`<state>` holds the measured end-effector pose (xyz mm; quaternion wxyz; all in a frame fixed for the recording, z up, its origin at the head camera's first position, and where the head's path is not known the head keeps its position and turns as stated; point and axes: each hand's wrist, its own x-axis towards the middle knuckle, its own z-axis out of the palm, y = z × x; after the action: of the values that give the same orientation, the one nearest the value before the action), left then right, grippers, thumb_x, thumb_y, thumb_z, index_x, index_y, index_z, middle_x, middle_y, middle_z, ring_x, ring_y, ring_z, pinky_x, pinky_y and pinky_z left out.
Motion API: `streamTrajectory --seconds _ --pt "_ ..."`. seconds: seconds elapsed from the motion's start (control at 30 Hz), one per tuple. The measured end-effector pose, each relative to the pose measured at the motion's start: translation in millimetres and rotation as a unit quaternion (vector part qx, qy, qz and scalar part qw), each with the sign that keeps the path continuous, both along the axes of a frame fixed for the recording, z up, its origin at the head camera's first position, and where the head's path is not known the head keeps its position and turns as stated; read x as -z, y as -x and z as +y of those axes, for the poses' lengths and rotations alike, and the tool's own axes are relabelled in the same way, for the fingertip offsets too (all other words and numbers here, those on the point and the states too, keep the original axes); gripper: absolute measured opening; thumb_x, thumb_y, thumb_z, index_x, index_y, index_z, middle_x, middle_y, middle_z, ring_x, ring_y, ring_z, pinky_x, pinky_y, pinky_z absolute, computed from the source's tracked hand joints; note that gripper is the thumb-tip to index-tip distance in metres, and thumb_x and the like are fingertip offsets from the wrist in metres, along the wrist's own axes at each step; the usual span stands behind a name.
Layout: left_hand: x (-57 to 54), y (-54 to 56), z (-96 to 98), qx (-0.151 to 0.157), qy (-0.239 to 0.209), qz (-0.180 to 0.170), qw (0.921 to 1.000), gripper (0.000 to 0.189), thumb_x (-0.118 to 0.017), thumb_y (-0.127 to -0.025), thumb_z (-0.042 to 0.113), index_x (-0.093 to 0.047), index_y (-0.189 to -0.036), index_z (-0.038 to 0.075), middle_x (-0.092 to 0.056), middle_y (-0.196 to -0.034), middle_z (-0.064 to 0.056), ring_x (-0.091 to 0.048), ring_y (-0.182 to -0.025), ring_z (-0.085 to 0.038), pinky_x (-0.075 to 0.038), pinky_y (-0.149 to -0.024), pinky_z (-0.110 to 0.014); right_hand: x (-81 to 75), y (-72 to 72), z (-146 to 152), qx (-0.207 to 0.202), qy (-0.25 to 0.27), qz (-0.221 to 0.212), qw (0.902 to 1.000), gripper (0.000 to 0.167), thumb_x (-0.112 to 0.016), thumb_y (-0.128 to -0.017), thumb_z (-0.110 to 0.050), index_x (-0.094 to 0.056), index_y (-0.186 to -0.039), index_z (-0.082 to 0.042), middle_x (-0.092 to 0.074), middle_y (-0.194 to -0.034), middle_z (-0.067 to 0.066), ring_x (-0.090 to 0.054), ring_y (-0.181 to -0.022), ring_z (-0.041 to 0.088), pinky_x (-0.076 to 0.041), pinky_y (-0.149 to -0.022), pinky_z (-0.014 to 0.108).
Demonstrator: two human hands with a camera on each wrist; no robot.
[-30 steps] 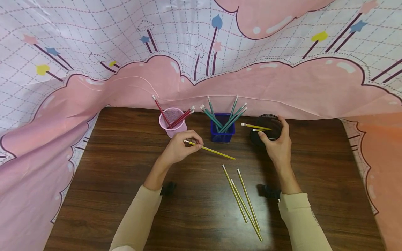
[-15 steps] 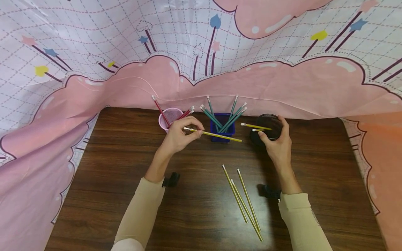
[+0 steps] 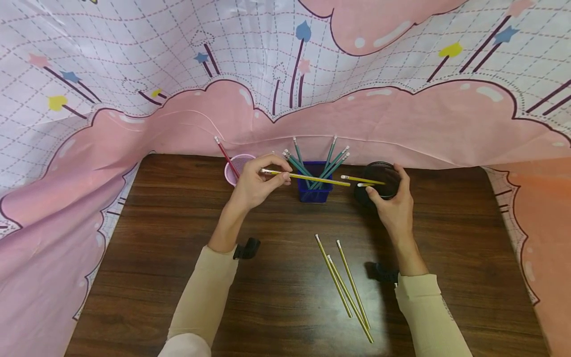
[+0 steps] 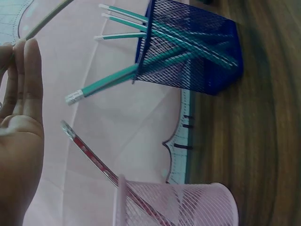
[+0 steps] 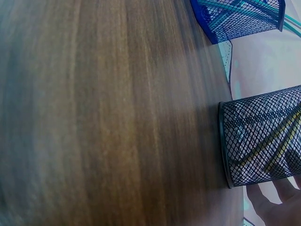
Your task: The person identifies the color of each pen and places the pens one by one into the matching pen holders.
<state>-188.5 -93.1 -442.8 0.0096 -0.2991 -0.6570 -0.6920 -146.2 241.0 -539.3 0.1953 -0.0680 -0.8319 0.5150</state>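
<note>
My left hand (image 3: 260,182) pinches a yellow pencil (image 3: 318,179) near its eraser end, its other end pointing right across the blue mesh pencil holder (image 3: 314,196). In the left wrist view the left hand (image 4: 21,122) shows at the left edge, above holder height. My right hand (image 3: 396,199) grips the round black mesh pencil cup (image 3: 379,166) by its right side and rim. Two yellow pencils (image 3: 357,178) lean in that cup, erasers up and to the left. The right wrist view shows the black cup (image 5: 263,136) standing on the table with fingers behind it.
Several green pencils (image 3: 332,148) stand in the blue holder. Left of it, a pink mesh cup (image 3: 229,174) with a red pencil (image 3: 223,151) is partly hidden by my left hand. Three yellow pencils (image 3: 350,282) lie on the wooden table (image 3: 276,297). A patterned cloth (image 3: 178,124) hangs behind.
My left hand has lifted the yellow pencil up and away from the front, its tip swinging right toward the black cup. The right hand stays on the cup.
</note>
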Motion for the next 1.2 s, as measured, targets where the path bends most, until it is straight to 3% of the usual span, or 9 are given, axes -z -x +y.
streamTrajectory --seconds 0.17,0.33,0.7,1.03,1.2 --pt "-9.5 2.4 8.1 0.014 -0.031 -0.016 0.9993 0.01 -0.062 -0.086 -0.019 -0.062 -0.096 -0.017 -0.061 -0.093 -0.024 -0.069 -0.075 -0.023 -0.06 -0.069 -0.042 -0.2 -0.2 0 0.001 -0.005 0.003 1.0 0.081 -0.084 -0.079 -0.013 -0.041 -0.148 -0.019 -0.059 -0.135 0.01 -0.057 -0.119 0.027 -0.042 -0.101 0.035" --pt "-13.5 7.4 19.0 0.026 -0.038 -0.024 0.9987 0.011 -0.062 -0.087 -0.017 -0.06 -0.098 -0.019 -0.06 -0.094 -0.022 -0.068 -0.077 -0.021 -0.06 -0.071 -0.044 0.2 0.1 -1 -0.003 -0.002 0.003 1.0 0.082 -0.084 -0.079 -0.014 -0.041 -0.149 -0.02 -0.058 -0.135 0.011 -0.057 -0.12 0.029 -0.042 -0.102 0.044" --pt "-18.5 19.3 38.6 0.011 -0.005 -0.029 0.9995 0.011 -0.065 -0.088 -0.012 -0.064 -0.099 -0.013 -0.064 -0.093 -0.02 -0.07 -0.074 -0.025 -0.06 -0.071 -0.043 1.9 0.9 1 -0.002 -0.004 0.005 1.0 0.082 -0.084 -0.079 -0.015 -0.042 -0.148 -0.02 -0.059 -0.135 0.009 -0.057 -0.121 0.028 -0.042 -0.103 0.041" --pt "-27.8 29.8 73.3 0.018 0.036 -0.03 0.9987 0.014 -0.067 -0.091 -0.006 -0.066 -0.104 -0.009 -0.066 -0.102 -0.022 -0.068 -0.086 -0.027 -0.06 -0.072 -0.038 3.1 -0.5 2 0.0 0.002 0.007 1.0 0.082 -0.084 -0.079 -0.013 -0.042 -0.149 -0.021 -0.058 -0.135 0.009 -0.057 -0.121 0.028 -0.042 -0.103 0.041" --pt "-28.1 30.6 84.6 0.015 0.048 -0.028 0.9984 0.015 -0.067 -0.09 -0.007 -0.066 -0.105 -0.009 -0.067 -0.101 -0.02 -0.067 -0.079 -0.034 -0.059 -0.07 -0.039 2.2 0.2 1 0.001 -0.003 0.009 1.0 0.082 -0.084 -0.078 -0.014 -0.042 -0.148 -0.022 -0.058 -0.136 0.009 -0.056 -0.121 0.028 -0.042 -0.103 0.04"
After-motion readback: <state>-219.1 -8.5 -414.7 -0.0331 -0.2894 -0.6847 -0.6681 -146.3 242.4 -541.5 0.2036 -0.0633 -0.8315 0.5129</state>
